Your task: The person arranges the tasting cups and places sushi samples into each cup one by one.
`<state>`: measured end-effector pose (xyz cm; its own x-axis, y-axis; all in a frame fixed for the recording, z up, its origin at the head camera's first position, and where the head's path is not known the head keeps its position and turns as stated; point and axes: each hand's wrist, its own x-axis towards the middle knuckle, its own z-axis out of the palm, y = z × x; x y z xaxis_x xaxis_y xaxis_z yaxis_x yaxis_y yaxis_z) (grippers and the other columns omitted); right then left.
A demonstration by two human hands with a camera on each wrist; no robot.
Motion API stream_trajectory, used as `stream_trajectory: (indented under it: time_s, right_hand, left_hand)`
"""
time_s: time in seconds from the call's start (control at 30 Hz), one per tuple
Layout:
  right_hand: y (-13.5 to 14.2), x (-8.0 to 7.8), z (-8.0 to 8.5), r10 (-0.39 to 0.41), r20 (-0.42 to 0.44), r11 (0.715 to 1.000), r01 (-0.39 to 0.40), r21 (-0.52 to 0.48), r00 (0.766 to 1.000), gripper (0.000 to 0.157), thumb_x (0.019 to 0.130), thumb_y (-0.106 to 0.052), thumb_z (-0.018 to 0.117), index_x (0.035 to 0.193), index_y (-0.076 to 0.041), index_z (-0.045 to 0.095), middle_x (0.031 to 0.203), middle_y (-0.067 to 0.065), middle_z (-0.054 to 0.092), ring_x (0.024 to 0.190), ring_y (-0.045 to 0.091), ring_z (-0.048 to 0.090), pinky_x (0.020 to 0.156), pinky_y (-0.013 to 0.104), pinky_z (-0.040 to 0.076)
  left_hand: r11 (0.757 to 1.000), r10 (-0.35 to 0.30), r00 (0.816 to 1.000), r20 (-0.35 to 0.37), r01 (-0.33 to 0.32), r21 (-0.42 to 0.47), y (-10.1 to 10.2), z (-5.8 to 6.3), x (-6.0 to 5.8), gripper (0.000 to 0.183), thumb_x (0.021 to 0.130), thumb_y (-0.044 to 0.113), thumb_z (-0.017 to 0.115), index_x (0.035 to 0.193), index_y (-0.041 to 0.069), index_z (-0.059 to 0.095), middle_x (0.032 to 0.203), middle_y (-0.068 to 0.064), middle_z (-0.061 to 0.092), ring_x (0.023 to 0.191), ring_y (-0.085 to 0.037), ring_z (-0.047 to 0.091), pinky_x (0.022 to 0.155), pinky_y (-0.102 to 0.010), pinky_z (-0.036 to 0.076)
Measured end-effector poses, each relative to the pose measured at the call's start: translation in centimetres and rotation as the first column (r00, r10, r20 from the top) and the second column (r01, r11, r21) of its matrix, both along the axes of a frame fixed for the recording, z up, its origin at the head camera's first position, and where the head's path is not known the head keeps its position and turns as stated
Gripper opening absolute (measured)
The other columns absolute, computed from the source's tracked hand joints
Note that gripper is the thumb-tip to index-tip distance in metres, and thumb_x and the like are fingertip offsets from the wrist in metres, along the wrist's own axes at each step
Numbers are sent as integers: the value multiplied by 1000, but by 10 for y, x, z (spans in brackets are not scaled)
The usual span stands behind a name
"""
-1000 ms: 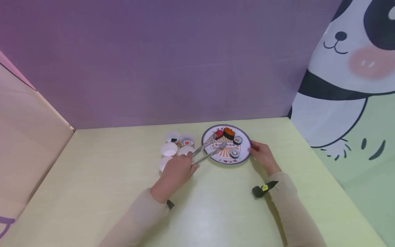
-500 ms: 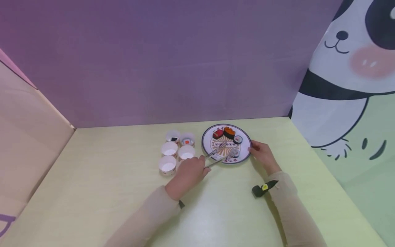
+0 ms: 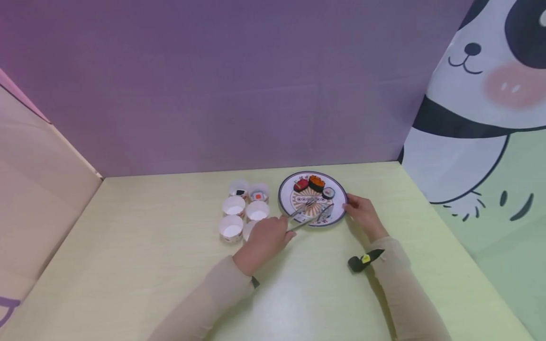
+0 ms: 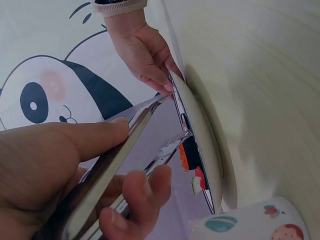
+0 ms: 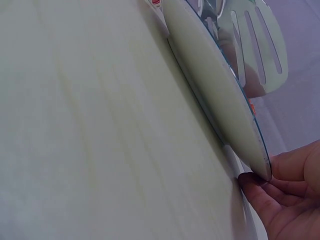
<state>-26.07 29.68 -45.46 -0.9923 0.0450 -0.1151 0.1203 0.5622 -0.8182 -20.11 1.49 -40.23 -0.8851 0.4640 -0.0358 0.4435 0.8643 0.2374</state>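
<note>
My left hand [image 3: 263,240] grips a pair of metal tongs [image 4: 111,187], their two arms spread apart. The slotted tong ends reach over the near half of a round white plate [image 3: 286,194] with a dark rim, largely covering a sushi roll there. My right hand [image 3: 364,215] pinches the plate's right edge between thumb and fingers, as the right wrist view also shows. Toward the back of the plate lie a red-topped sushi piece [image 3: 301,185] and an orange roe sushi [image 3: 316,183]. Another sushi roll [image 3: 328,192] sits at the right.
Several white paper cups stand in two columns left of the plate. A back cup [image 3: 239,185] has a black-and-white piece [image 3: 241,192] in it; its neighbour holds a piece with an orange-red centre [image 3: 258,195]. My left hand partly hides the nearest cup [image 3: 249,229]. A purple wall [image 3: 256,94] rises behind the table.
My left hand has moved right and nearer with the tongs, from the red-topped piece toward the near sushi roll. The front cups show more now. My right hand stays on the plate.
</note>
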Motion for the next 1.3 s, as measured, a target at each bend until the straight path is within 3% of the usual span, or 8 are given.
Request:
stream_trajectory:
  time_s: [0.3, 0.6, 0.77, 0.93, 1.07, 1.3]
  right_hand:
    - [0, 1, -1, 23, -64, 1000, -24, -9, 998, 45, 96, -5, 48, 136, 10, 37, 131, 31, 47, 123, 40, 45, 105, 48, 33]
    - [-1, 2, 1, 14, -41, 1000, -15, -21, 999, 45, 96, -3, 46, 138, 9, 36, 133, 30, 46, 126, 39, 43, 106, 47, 32]
    - [-1, 2, 1, 6, -31, 1000, -7, -27, 1000, 45, 96, -2, 45, 138, 9, 36, 135, 30, 44, 128, 39, 41, 107, 47, 31]
    - [-1, 1, 1, -2, -7, 1000, 2, -23, 1000, 45, 96, -3, 45, 139, 8, 35, 137, 29, 43, 130, 38, 39, 108, 46, 30]
    - [0, 0, 0, 2, -8, 1000, -2, -20, 1000, 45, 96, -4, 45, 139, 8, 35, 137, 29, 43, 131, 38, 38, 108, 47, 29]
    - [1, 0, 0, 7, -18, 999, -8, -33, 1000, 45, 96, -3, 46, 138, 9, 35, 135, 30, 44, 129, 39, 39, 108, 46, 29]
  left_hand:
    - [1000, -18, 999, 29, 18, 1, 9, -6, -2, 40, 92, 40, 57, 107, 4, 61, 76, -7, 63, 66, -22, 60, 59, -33, 48]
    - [1000, -9, 1000, 19, 9, -13, 15, -7, -3, 39, 93, 37, 58, 114, 4, 60, 83, -9, 67, 72, -24, 63, 60, -34, 50]
    - [999, 14, 1000, 28, -13, -34, 19, -9, -4, 39, 93, 34, 57, 118, 4, 57, 88, -9, 68, 76, -26, 64, 61, -36, 50]
    - [997, 69, 994, 90, -65, -48, 21, -12, -4, 42, 94, 35, 55, 125, 6, 53, 93, -11, 67, 79, -28, 64, 62, -37, 50]
    - [995, 95, 989, 117, -90, -45, 23, -14, -4, 44, 94, 36, 56, 127, 7, 50, 88, -13, 67, 75, -29, 63, 60, -36, 49]
    - [996, 80, 992, 99, -76, -44, 22, -15, -2, 42, 94, 36, 54, 127, 10, 48, 79, -12, 66, 66, -27, 62, 55, -35, 47]
